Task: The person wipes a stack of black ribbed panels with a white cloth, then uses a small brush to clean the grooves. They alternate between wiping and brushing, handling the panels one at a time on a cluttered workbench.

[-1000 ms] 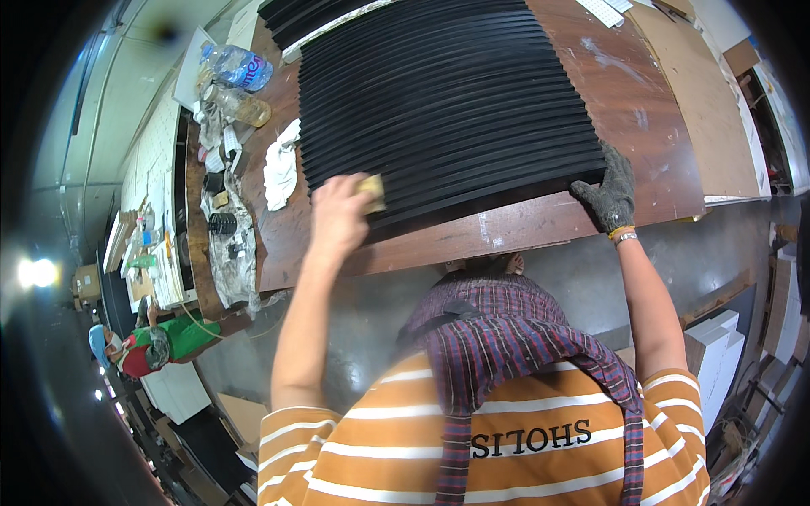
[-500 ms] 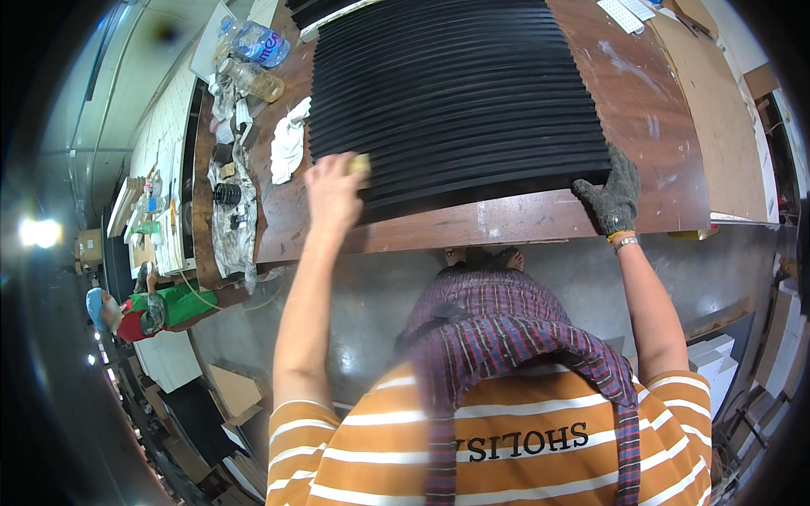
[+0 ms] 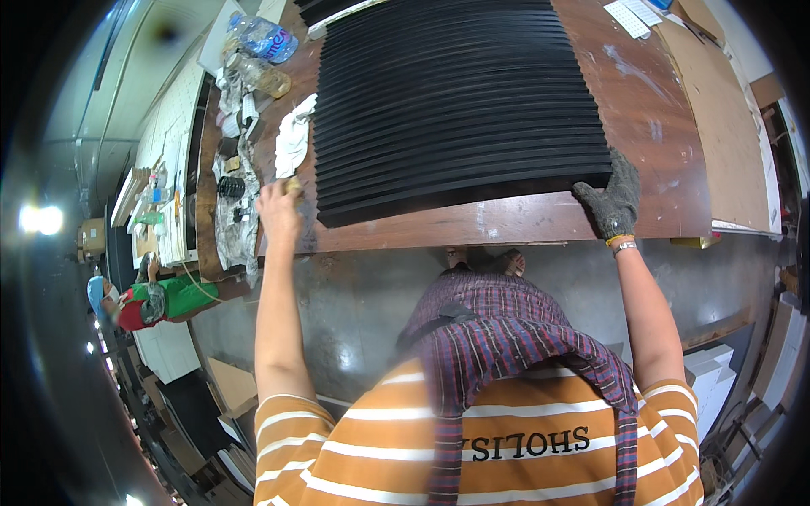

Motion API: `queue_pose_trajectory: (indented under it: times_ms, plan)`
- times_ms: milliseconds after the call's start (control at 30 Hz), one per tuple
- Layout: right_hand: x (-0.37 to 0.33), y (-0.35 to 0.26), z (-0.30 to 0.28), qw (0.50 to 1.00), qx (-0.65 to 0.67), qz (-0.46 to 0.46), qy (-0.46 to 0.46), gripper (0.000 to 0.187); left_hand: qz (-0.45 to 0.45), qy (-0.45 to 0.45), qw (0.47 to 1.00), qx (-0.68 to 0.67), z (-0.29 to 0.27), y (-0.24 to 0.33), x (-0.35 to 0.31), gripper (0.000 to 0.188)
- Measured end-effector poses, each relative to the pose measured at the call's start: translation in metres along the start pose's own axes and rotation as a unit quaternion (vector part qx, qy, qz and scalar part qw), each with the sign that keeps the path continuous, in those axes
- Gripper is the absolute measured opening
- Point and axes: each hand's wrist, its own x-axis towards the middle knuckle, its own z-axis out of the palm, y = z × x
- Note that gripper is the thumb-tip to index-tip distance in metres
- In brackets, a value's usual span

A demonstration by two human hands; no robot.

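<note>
A black ribbed panel [image 3: 460, 110] with notched side edges lies on a brown wooden table [image 3: 506, 217]. My right hand [image 3: 615, 196], in a dark grey knitted glove, grips its near right corner, thumb at the front edge and fingers along the side. My bare left hand [image 3: 279, 211] is off the panel, just left of its near left corner. A small yellowish sponge-like block [image 3: 293, 185] is pinched in its fingers; most of it is hidden. A crumpled white cloth [image 3: 294, 139] lies just beyond that hand.
At the table's left, a stained sheet [image 3: 240, 228] bears several small pieces and a black coil [image 3: 229, 186]. Two plastic bottles [image 3: 268, 40] lie beyond. Cardboard [image 3: 726, 135] covers the right side. A co-worker in a green apron [image 3: 187, 297] stands at the far left.
My left hand has moved left, off the panel's near left corner, with the yellowish block still in its fingers. My right hand keeps its place on the corner.
</note>
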Motion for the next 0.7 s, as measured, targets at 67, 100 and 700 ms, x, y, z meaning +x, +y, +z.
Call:
queue_pose_trajectory:
  times_ms: [67, 100, 700]
  plan:
    - [0.0, -0.001, 0.0, 1.0, 0.003, -0.002, 0.004, 0.103, 0.019, 0.074, 0.997, -0.016, 0.009, -0.011, -0.003, 0.052]
    - [0.001, -0.001, 0.0, 1.0, 0.01, 0.004, -0.001, 0.102, -0.013, 0.098, 0.995, -0.005, 0.014, -0.009, -0.004, 0.052]
    - [0.001, 0.001, 0.0, 1.0, -0.01, -0.004, -0.003, 0.101, 0.172, 0.073, 0.976, -0.113, 0.008, 0.025, -0.027, 0.035]
